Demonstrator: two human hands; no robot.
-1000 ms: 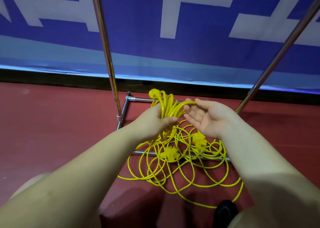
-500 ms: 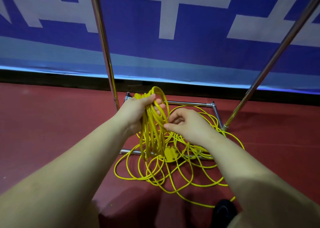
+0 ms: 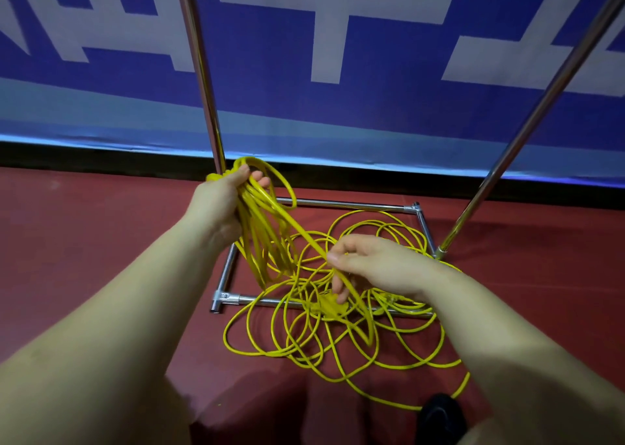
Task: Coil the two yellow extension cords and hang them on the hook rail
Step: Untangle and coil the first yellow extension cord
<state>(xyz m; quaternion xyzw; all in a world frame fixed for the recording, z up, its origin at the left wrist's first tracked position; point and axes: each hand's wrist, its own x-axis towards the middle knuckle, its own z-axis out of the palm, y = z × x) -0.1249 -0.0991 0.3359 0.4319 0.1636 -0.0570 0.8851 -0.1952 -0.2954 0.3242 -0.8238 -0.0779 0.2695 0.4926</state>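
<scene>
Yellow cord (image 3: 267, 228) hangs in a bunch of loops from the left hand (image 3: 216, 204), whose fingers curl round the top of the coil just in front of the left pole (image 3: 199, 72). One strand runs taut from that coil down to the right hand (image 3: 368, 265), which pinches it between thumb and fingers; half a second ago this hand sat close beside the left, and now it has drawn down and to the right, well apart from it. Below and beyond the right hand, loose cord (image 3: 338, 343) sprawls over the red floor (image 3: 84, 258) and across the rack's base frame (image 3: 341, 204). A second pole (image 3: 541, 116) slants up beyond the right hand, against a blue banner (image 3: 389, 89).
</scene>
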